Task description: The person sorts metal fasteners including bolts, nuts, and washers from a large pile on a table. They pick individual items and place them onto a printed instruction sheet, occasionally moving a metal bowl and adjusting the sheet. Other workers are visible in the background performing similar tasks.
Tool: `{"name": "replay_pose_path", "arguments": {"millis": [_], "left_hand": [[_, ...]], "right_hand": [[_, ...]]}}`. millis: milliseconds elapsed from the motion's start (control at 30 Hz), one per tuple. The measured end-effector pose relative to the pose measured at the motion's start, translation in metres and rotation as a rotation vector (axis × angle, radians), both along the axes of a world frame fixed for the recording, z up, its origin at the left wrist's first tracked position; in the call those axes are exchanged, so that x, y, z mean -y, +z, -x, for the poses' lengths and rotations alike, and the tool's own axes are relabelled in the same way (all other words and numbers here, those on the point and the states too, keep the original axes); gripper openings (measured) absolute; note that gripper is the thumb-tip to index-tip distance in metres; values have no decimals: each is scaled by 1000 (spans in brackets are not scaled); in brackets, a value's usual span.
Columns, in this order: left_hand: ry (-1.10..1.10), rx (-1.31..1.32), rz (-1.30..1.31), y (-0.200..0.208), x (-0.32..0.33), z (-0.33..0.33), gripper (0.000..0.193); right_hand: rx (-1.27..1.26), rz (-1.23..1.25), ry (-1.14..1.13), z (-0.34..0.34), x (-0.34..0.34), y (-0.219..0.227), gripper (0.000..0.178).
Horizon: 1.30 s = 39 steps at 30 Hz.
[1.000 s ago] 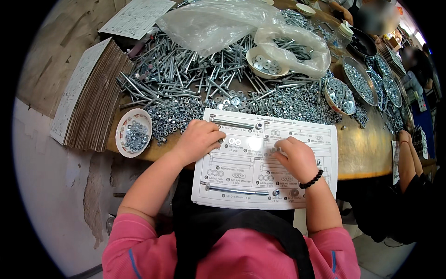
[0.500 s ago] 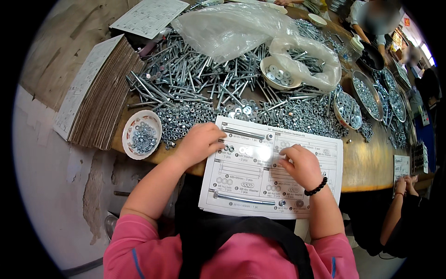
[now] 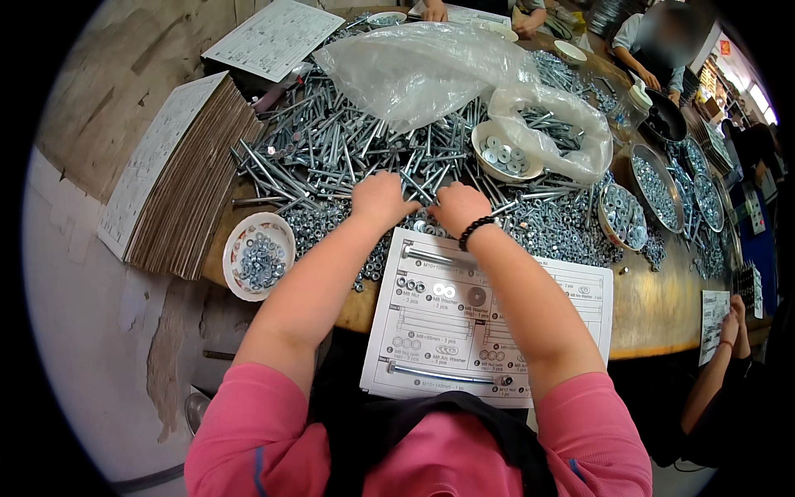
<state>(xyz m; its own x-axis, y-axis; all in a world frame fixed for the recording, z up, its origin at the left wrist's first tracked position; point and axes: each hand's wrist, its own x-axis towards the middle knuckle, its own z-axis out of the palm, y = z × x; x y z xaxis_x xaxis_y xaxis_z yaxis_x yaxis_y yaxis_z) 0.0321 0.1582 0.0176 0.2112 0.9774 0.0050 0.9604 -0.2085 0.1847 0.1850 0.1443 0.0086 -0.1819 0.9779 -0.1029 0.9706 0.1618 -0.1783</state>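
Note:
My left hand [image 3: 383, 201] reaches into the near edge of a heap of long bolts [image 3: 331, 132]; its thumb points right and its other fingers are mostly hidden. Close beside it, my right hand [image 3: 460, 209], a black bead bracelet [image 3: 475, 232] on its wrist, has its fingers curled down at a patch of flat washers [image 3: 421, 224]. What its fingertips grip is hidden. Below my hands a white printed card [image 3: 431, 331] overhangs the table's front edge, partly covered by my right forearm. Bolts, nuts and washers appear on it; whether all are printed I cannot tell.
Left stand a bowl of nuts [image 3: 263, 257] and a tall stack of cards [image 3: 186, 174]. Loose nuts [image 3: 546, 224] spread to the right. Behind lie a bowl of washers [image 3: 503, 157] and a clear plastic bag [image 3: 431, 70]. Metal trays [image 3: 654, 186] stand right. Other people's hands [image 3: 733, 323] are nearby.
Both hands have left the card and moved forward to the bolts and washers. The view has shifted slightly, and more of the card's upper left shows.

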Motion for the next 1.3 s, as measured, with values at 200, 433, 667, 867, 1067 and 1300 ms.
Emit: {"name": "replay_pose_path", "arguments": {"millis": [200,433,667,867,1067,1300], "left_hand": [[48,-71,50,-16,-11,-1,35],[112,72,182,12,-2,11,29],[-7,945,343,43,70,44,12],[-629,379,12,10,150,39,15],[-807,177,-103,3,158,38,17],[-593,292,54,5,163,41,24]], "right_hand": [[87,67,0,9,-9,5,22],[-508,-183,-105,-42,37,36,26],[-874,-76,-220,-102,135,51,14],[-981,-119,-146,-93,179,31,10],[-633,-99,-19,-77,201,25,10],[-420,-94,56,-55,212,10,21]]}}
